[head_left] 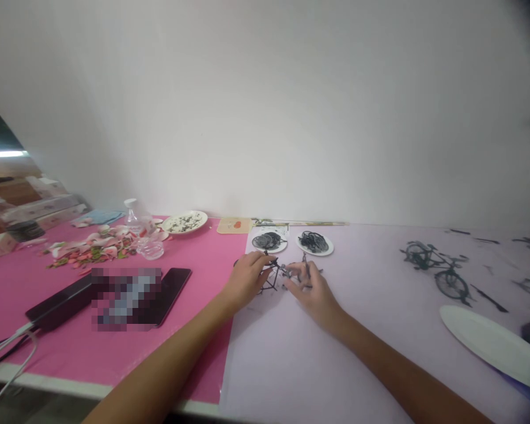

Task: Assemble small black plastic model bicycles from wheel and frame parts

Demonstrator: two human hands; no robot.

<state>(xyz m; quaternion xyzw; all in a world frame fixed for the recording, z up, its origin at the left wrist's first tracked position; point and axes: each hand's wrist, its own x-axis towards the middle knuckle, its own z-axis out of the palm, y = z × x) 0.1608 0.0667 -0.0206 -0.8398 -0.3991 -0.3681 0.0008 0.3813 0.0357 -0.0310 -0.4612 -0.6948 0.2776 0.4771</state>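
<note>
Nearest to the camera, my left forearm (172, 359) and my right forearm (388, 353) are reaching forward over the table. At the far left, white cables are running into a black case (62, 300), and a dark phone (174, 294) is lying beside it on the pink cover (203, 330). Behind them, a heap of pink and green pieces (97, 247) is spreading near a clear bottle (133, 215), and a speckled plate (165, 227) is standing next to a yellow card (224, 225).

In the middle, my left hand (247, 277) is pinching the small black frame (269, 287), with thumb and forefinger almost closed on its upper part. I am keeping this frame just above the pale sheet (282, 359), between both hands. My right hand (315, 294) is curling its fingers, with thumb and forefinger closing on the right end of the frame; the exact contact is being too small to tell. Behind the hands, the left small plate (284, 248) and the right small plate (329, 250) are carrying black round pieces.

Further right, a dark model bicycle (435, 259) is resting near a thin dark piece (490, 298), and an oval white plate (481, 335) is lying closer to me.
</note>
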